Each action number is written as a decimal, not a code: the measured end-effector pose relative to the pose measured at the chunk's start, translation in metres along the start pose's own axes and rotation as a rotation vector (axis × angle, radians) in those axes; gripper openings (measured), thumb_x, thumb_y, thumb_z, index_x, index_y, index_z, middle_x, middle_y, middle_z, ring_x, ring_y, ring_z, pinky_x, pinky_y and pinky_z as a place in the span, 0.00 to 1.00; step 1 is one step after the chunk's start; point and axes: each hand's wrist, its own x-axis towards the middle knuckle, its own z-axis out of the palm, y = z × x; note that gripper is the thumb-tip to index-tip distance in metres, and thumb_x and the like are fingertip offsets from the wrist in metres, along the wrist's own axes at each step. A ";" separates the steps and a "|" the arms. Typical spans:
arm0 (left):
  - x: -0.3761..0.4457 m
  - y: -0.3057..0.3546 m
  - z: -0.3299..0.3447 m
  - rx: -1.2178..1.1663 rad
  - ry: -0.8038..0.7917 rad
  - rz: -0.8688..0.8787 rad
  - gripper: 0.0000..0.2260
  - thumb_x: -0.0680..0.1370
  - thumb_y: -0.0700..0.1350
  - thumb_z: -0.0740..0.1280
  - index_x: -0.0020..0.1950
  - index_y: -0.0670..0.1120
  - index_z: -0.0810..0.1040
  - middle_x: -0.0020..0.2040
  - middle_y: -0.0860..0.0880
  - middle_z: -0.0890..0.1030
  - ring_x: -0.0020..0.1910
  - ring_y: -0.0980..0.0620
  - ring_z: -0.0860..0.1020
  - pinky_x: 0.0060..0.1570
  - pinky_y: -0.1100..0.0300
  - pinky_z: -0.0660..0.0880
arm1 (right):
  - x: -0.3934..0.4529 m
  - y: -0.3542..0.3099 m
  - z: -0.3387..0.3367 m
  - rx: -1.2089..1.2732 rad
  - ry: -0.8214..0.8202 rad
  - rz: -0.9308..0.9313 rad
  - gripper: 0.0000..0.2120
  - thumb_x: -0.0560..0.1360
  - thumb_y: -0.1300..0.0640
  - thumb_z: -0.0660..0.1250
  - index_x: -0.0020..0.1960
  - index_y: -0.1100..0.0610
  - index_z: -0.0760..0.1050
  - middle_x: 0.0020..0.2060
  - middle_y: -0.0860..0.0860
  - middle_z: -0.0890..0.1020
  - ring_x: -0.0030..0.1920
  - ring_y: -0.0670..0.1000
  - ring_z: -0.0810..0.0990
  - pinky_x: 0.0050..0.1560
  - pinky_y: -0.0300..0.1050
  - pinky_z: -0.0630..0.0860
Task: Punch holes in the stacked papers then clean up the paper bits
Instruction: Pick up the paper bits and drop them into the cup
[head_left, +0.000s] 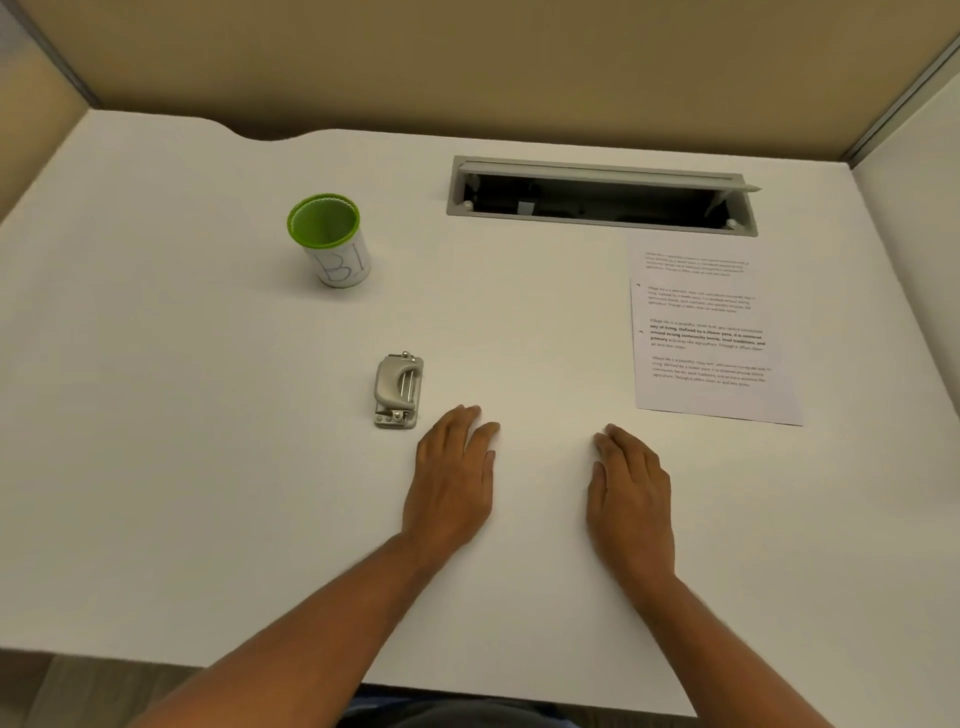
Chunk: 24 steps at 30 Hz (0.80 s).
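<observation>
left hand (451, 475): flat, palm down on desk (208, 467), grip spread, empty, just beside hole punch (398, 391)
right hand (629, 491): flat, grip spread, empty
papers (711, 338): stacked, far right

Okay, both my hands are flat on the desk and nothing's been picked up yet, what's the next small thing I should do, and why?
Probably slide the stacked papers toward you with your right hand. They lie at the far right, apart from the hole punch, which sits just beyond your left hand. Both hands are empty, and punching needs paper and punch together.
</observation>
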 end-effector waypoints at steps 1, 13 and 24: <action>0.000 0.000 0.000 0.000 0.001 0.000 0.15 0.82 0.46 0.56 0.68 0.49 0.73 0.71 0.47 0.72 0.73 0.47 0.66 0.69 0.51 0.65 | 0.000 0.001 0.000 0.000 -0.004 0.000 0.17 0.80 0.63 0.62 0.67 0.61 0.75 0.68 0.55 0.77 0.68 0.57 0.73 0.66 0.54 0.71; -0.001 -0.002 0.005 0.008 -0.014 -0.007 0.16 0.82 0.47 0.56 0.69 0.50 0.71 0.72 0.48 0.70 0.73 0.47 0.65 0.70 0.52 0.65 | -0.002 -0.001 -0.001 -0.002 0.032 -0.008 0.17 0.79 0.61 0.60 0.66 0.62 0.76 0.67 0.56 0.77 0.67 0.58 0.74 0.65 0.55 0.71; -0.001 0.000 0.005 0.026 0.022 0.017 0.16 0.82 0.45 0.56 0.68 0.50 0.72 0.71 0.46 0.71 0.72 0.45 0.66 0.69 0.51 0.65 | 0.000 -0.003 -0.003 0.009 0.013 -0.010 0.17 0.78 0.65 0.66 0.66 0.62 0.77 0.67 0.56 0.78 0.67 0.57 0.75 0.65 0.53 0.72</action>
